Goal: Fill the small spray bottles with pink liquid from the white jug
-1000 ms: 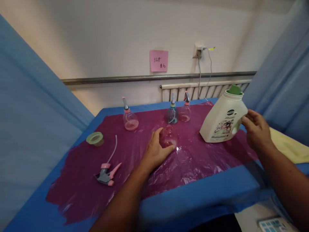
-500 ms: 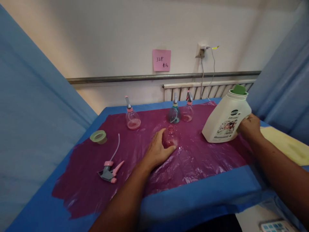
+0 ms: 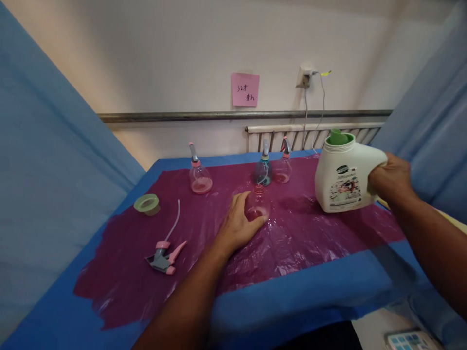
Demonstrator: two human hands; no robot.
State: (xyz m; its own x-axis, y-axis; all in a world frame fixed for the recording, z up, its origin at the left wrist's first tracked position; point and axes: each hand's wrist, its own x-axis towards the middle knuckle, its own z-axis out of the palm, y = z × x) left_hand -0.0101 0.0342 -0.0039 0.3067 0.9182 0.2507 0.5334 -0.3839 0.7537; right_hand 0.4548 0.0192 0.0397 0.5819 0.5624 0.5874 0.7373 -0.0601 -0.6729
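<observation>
My left hand [image 3: 239, 223] is closed around the side of a clear pinkish spray bottle [image 3: 259, 206] that stands upright without its top on the sheet. A little liquid shows in its bottom. To the right, my right hand [image 3: 390, 177] grips the handle of a large white jug [image 3: 339, 180], slightly tilted to the left above the sheet. Its mouth has a green spout [image 3: 338, 137] and no cap on it. Left of my forearm lies a grey and pink spray head [image 3: 162, 260] with its tube. A translucent green cap [image 3: 146, 203] rests farther left.
Behind stand a pink-topped spray bottle [image 3: 200, 179], a teal one [image 3: 263, 171] and another pink one [image 3: 283, 170]. Purple plastic sheet [image 3: 127, 272] covers the blue table cloth [image 3: 310, 291]. A yellow cloth lies at right. Blue curtains hang on both sides; a rail [image 3: 204, 115] runs along the wall.
My right hand has lifted the white jug, moved it slightly right and turned it more upright. My left hand stays around the pinkish bottle.
</observation>
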